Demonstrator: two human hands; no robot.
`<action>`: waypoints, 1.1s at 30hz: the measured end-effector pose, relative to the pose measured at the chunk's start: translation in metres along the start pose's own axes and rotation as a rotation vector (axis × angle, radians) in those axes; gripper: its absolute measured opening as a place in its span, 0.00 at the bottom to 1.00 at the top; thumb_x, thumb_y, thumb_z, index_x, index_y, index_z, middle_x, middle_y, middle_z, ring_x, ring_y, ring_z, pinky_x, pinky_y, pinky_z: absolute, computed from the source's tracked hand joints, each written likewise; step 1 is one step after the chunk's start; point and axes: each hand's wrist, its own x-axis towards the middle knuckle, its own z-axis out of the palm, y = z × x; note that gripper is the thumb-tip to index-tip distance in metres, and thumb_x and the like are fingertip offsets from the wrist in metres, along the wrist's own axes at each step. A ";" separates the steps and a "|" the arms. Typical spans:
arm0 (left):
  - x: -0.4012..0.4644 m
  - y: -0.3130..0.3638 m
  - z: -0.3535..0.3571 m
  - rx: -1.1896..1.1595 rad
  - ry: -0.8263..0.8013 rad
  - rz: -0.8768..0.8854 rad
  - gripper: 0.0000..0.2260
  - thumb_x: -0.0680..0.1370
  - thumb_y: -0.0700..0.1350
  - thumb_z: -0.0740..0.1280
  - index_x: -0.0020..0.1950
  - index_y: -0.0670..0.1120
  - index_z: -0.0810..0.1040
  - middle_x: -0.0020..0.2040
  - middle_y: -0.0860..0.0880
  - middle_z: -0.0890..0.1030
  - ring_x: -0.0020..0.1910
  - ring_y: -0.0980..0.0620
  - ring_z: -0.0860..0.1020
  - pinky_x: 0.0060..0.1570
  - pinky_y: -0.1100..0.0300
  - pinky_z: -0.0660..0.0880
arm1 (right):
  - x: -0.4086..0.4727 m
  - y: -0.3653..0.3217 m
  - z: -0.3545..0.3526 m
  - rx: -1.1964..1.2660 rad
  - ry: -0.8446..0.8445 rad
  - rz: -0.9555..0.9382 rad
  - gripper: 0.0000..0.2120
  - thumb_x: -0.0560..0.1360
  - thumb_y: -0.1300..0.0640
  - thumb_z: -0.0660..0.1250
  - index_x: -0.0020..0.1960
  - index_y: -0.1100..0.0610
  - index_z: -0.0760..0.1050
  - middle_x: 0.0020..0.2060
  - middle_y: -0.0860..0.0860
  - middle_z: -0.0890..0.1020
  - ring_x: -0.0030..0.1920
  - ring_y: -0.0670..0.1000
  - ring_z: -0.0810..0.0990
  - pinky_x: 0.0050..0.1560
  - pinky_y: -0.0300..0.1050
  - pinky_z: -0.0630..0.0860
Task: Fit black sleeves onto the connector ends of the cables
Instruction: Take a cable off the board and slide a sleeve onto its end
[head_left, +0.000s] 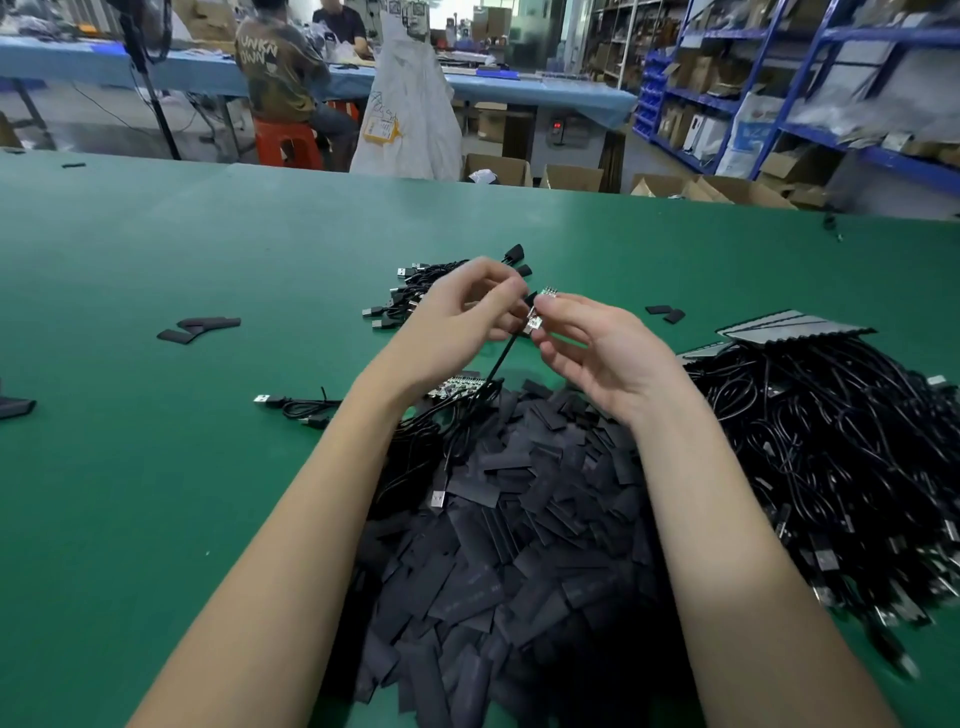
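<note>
Two hands meet above the green table (156, 467), pinching one cable end.
Left hand (462, 317) grips the cable (501, 358); right hand (587, 348) pinches its connector board (535, 323). Bare tabletop lies at 9 o'clock; sleeve pile (519, 545) crowds 6, tangled cables (831, 441) 3, finished cables (415, 291) 12.

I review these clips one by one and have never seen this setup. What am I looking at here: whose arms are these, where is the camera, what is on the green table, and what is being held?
There is no machine, only a person's bare arms, filmed by a camera worn on their head. The left hand and right hand meet over the green work table, pinching a thin black cable whose small bare circuit-board end sits between the fingertips. Below lies a heap of flat black sleeves; to the right, a tangled pile of black USB cables; beyond the hands, a smaller bunch of cables, apparently finished.
</note>
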 end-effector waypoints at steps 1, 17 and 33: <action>-0.001 0.002 0.001 -0.039 -0.063 -0.031 0.04 0.82 0.46 0.67 0.54 0.46 0.79 0.49 0.48 0.82 0.48 0.52 0.83 0.52 0.57 0.81 | 0.000 0.002 0.000 -0.003 0.010 0.004 0.06 0.76 0.63 0.73 0.52 0.60 0.80 0.41 0.52 0.85 0.35 0.45 0.83 0.38 0.36 0.80; -0.004 -0.001 0.002 0.173 -0.065 -0.169 0.04 0.79 0.38 0.68 0.49 0.46 0.81 0.35 0.50 0.80 0.32 0.53 0.75 0.40 0.61 0.74 | -0.029 0.026 -0.019 -1.111 -0.314 -0.161 0.04 0.70 0.51 0.80 0.42 0.47 0.85 0.35 0.42 0.86 0.30 0.37 0.76 0.36 0.28 0.69; -0.009 0.001 0.003 0.142 -0.128 -0.211 0.04 0.79 0.39 0.69 0.51 0.45 0.83 0.40 0.47 0.83 0.36 0.52 0.77 0.45 0.60 0.76 | -0.030 0.029 -0.006 -1.045 -0.380 -0.157 0.07 0.71 0.58 0.77 0.39 0.48 0.80 0.30 0.40 0.79 0.27 0.39 0.72 0.34 0.28 0.67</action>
